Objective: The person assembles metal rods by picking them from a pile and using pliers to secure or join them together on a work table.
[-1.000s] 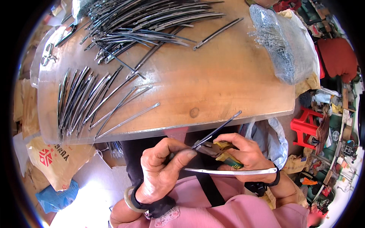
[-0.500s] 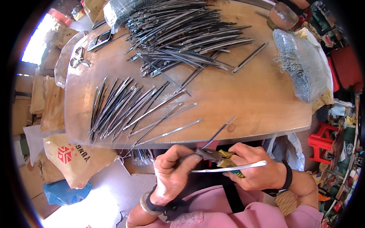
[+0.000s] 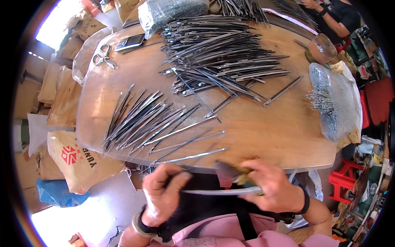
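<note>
My left hand [image 3: 164,193] is closed with its fingers curled, at the near edge of the table. From it a pale, shiny narrow strip [image 3: 218,192] runs sideways toward my right hand. My right hand [image 3: 273,185] is wrapped round a pair of pliers [image 3: 228,169] with dark jaws and yellow on the grips; motion blurs the jaws, so I cannot tell what is between them. Just beyond my hands, several dark metal strips [image 3: 140,119] lie fanned out on the left of the table. A much larger heap of dark strips [image 3: 214,45] covers its far middle.
The wooden table [image 3: 284,131] also bears scissors [image 3: 104,57], a mobile phone [image 3: 130,42] and a plastic-wrapped bundle of thin wires [image 3: 333,103]. A roll of tape [image 3: 322,48] sits at the far right. A red stool [image 3: 345,180] stands right of the table. Another person's arm [image 3: 333,22] shows beyond.
My left hand has moved left, away from the pliers, and the pale strip has shifted left with it. The dark strip that stuck up by the pliers no longer shows clearly. The view has shifted.
</note>
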